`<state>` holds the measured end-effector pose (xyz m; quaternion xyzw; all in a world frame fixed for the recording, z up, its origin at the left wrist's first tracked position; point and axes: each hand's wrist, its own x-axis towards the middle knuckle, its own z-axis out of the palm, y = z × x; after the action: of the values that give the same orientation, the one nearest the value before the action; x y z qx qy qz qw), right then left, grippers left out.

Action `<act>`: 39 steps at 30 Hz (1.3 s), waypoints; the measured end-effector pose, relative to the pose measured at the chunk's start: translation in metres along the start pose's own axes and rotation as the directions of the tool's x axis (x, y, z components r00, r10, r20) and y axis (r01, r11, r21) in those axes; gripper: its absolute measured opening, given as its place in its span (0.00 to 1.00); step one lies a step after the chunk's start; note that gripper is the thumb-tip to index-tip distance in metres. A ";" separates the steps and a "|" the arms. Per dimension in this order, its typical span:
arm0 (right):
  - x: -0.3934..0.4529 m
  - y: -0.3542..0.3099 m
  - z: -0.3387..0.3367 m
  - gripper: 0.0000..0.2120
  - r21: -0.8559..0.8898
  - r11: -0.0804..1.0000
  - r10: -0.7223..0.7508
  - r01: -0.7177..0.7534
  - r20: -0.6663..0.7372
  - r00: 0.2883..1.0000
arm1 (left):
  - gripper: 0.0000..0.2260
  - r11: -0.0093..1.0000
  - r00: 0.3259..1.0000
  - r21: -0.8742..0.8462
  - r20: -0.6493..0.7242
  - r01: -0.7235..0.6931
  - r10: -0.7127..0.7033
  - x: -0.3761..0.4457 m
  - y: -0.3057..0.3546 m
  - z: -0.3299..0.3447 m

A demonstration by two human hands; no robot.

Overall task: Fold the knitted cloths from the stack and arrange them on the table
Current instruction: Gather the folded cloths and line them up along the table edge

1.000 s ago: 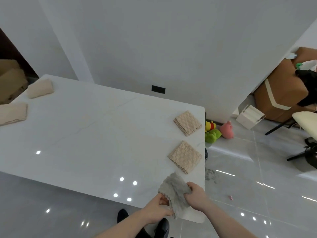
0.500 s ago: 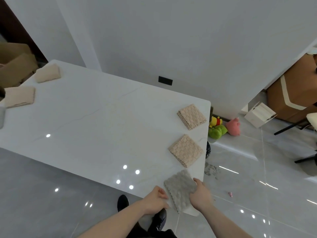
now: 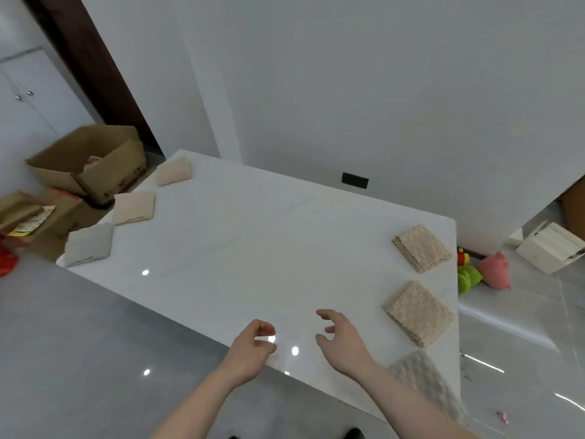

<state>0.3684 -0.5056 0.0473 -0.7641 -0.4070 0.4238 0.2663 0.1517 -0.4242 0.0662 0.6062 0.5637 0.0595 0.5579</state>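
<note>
A white table (image 3: 253, 248) fills the view. A folded grey cloth (image 3: 421, 378) lies at its near right corner, two beige folded cloths (image 3: 419, 312) beyond along the right edge. Next should come an unhurried reach for another cloth. Left hand (image 3: 250, 350) and right hand (image 3: 342, 340) hover loosely curled, holding nothing.

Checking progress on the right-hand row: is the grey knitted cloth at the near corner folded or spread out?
Folded. The grey knitted cloth lies as a compact square on the table, released; the right forearm partly covers it.
</note>
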 end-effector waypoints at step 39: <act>0.286 -0.368 0.305 0.18 0.229 0.966 0.055 -0.122 0.280 0.959 | 0.11 0.980 0.931 -0.055 -0.306 0.191 -0.199 0.177 -0.139 -0.522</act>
<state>0.0474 -0.0501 0.0486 -0.6779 -0.3498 0.5826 0.2806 -0.2367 -0.0097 0.0575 0.5236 0.7007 0.1052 0.4730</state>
